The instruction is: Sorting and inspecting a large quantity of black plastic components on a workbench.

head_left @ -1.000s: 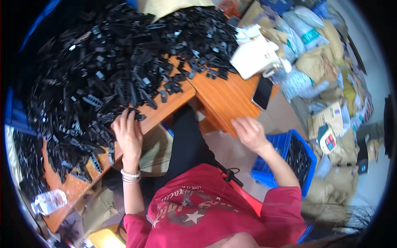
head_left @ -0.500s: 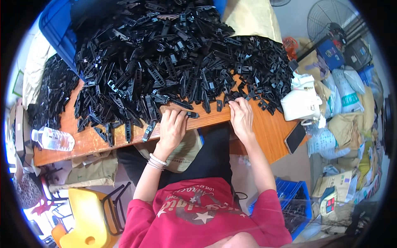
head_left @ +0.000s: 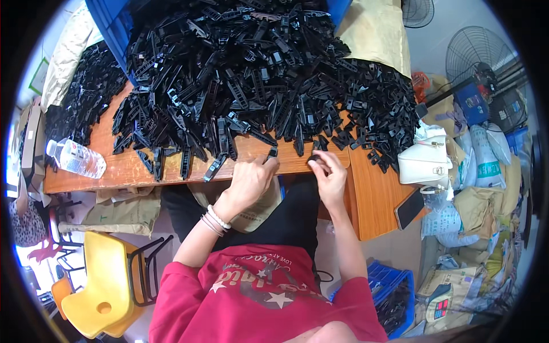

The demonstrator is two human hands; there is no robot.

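My left hand (head_left: 251,178), with pale bracelets at the wrist, is closed over the table's front edge. The end of a long black plastic part (head_left: 273,152) sticks out past its fingers; the rest is hidden under the hand. Just to the right, my right hand (head_left: 331,174) pinches a small black plastic piece (head_left: 314,158) between thumb and fingertips. The two hands are a short gap apart. Beyond them a big heap of long black plastic parts (head_left: 229,86) covers the wooden table (head_left: 128,174). Smaller black pieces (head_left: 377,108) are heaped at the right.
A water bottle (head_left: 77,159) lies at the table's left. At the right are a white handbag (head_left: 424,163) and a phone (head_left: 409,209). A blue crate (head_left: 407,297) stands below on the floor, yellow chairs (head_left: 100,286) at lower left, and sacks (head_left: 486,208) far right.
My left hand has moved right and closed further over the long part. My right hand has drawn back toward me with a small piece pinched in it. The view has shifted slightly.
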